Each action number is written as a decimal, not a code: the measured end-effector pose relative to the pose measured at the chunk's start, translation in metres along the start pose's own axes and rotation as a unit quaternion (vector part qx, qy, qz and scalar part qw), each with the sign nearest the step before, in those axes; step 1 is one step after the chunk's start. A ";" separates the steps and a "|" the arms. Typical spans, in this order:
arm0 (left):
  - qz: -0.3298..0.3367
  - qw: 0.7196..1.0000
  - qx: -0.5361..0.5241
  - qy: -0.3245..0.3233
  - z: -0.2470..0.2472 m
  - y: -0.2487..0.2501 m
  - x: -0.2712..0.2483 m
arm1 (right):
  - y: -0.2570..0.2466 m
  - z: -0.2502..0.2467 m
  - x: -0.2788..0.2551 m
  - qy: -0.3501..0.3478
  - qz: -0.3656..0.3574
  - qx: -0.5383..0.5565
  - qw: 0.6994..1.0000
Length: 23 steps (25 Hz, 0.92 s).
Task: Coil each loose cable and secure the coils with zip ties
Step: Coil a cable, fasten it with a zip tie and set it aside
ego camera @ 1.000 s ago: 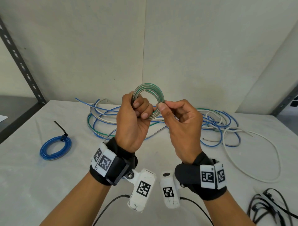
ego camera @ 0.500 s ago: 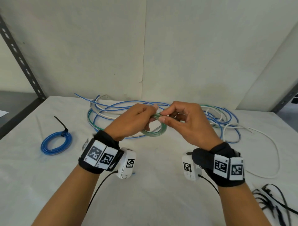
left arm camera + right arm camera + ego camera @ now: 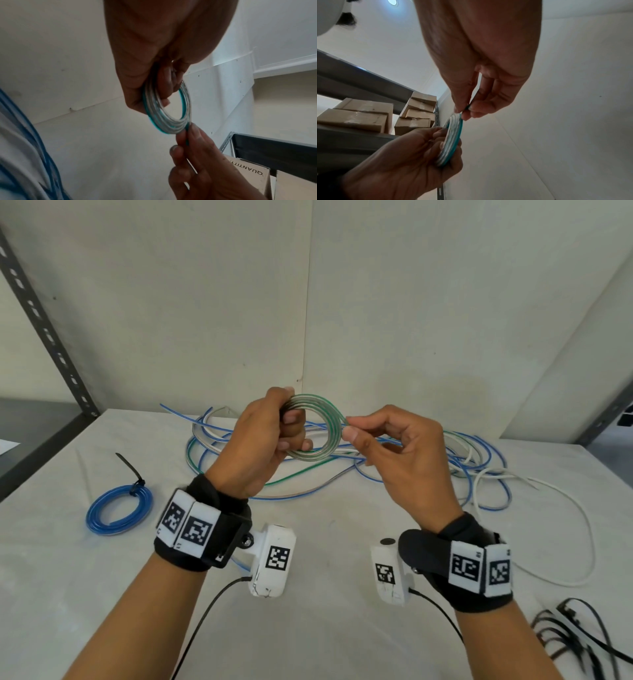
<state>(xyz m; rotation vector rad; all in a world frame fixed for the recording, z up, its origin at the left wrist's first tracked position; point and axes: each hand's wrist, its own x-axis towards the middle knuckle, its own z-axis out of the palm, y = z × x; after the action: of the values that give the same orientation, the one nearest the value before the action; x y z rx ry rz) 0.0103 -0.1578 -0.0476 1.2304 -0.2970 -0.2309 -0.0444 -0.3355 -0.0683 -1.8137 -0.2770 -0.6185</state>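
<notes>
My left hand (image 3: 260, 443) gripped the green-and-white coil (image 3: 317, 428) above the table (image 3: 308, 628), fingers curled through it. At the coil's 3 o'clock my right hand (image 3: 400, 453) pinched its strand. Farther off at 12 o'clock lay the loose cables (image 3: 472, 460); at 9 o'clock, the tied blue coil (image 3: 118, 510).

Right hand (image 3: 481, 75) pinches the green-and-silver coiled cable (image 3: 452, 136) (top edge); left hand (image 3: 406, 159), at 7 o'clock, grips its lower part.

white table (image 3: 308, 628) with loose cables (image 3: 479, 460), blue coil (image 3: 118, 510), black zip ties (image 3: 579, 642)
</notes>
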 end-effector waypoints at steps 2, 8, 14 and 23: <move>-0.007 0.999 -0.035 -0.001 0.001 -0.001 0.001 | 0.001 0.005 -0.001 0.018 -0.005 0.009 1.000; -0.018 0.998 -0.054 0.007 0.003 -0.001 0.001 | 0.007 0.014 -0.003 0.043 0.016 0.072 0.996; -0.007 0.994 -0.106 0.028 0.003 -0.005 0.003 | 0.008 0.028 -0.007 0.029 0.069 0.190 0.979; 0.004 0.966 -0.248 0.076 0.029 -0.024 -0.002 | 0.009 0.037 -0.010 0.102 0.060 0.224 0.967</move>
<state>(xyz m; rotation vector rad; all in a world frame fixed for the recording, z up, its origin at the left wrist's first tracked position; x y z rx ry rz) -0.0023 -0.1905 -0.0622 0.7440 -0.0989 -0.1871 -0.0384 -0.3023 -0.0895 -1.3116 -0.1497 -0.5972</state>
